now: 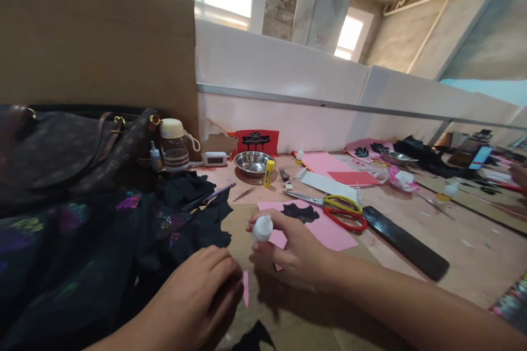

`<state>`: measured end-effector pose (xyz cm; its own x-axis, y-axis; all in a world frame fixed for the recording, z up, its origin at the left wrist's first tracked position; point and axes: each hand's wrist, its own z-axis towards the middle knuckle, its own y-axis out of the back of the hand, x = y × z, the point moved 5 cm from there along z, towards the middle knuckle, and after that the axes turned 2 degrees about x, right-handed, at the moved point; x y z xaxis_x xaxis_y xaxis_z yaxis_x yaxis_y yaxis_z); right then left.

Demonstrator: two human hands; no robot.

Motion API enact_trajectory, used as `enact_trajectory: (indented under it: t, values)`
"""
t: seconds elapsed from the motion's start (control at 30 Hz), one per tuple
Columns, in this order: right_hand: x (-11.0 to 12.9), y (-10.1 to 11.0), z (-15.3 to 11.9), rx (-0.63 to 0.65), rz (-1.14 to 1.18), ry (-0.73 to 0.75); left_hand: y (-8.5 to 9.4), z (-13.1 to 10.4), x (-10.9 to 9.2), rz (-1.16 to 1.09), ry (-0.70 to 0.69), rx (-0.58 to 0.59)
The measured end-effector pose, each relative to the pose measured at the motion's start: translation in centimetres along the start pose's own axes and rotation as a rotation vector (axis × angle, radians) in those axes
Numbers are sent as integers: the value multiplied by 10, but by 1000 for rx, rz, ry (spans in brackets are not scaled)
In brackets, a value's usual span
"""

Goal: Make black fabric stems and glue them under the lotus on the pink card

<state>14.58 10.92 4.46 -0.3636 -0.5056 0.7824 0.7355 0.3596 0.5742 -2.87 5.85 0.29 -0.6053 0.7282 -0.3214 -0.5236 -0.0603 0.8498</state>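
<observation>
A small white squeeze bottle (pixel 262 228) stands out between the thumb and fingers of my right hand (pixel 294 247), which is closed around it. My left hand (pixel 206 290) is to its lower left, fingers curled together; whatever they pinch, if anything, is hidden. Against those fingertips is a narrow pink strip (pixel 246 289). Beyond my right hand lies a pink sheet (pixel 335 236) bearing a black cut-out shape (pixel 301 212). Large scissors (pixel 333 205) with one yellow and one red handle rest partly over that sheet. A black scrap (pixel 256 339) is at the bottom edge.
Black fabric (pixel 82 252) and a patterned bag (pixel 74 148) fill the left. Farther back are a clear drinking bottle (pixel 175 148), a metal bowl (pixel 247 163) and a yellow glue stick (pixel 268 173). A long dark object (pixel 405 242) lies at right. Part of another person's hand shows far right.
</observation>
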Motion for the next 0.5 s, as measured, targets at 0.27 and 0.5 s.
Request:
enact_trajectory:
  t: [0.27, 0.5]
  values:
    - [-10, 0, -7, 23, 91, -33, 9, 3, -6, 109, -48, -29]
    - [-24, 14, -16, 15, -76, 11, 11, -38, -65, 402, -241, -5]
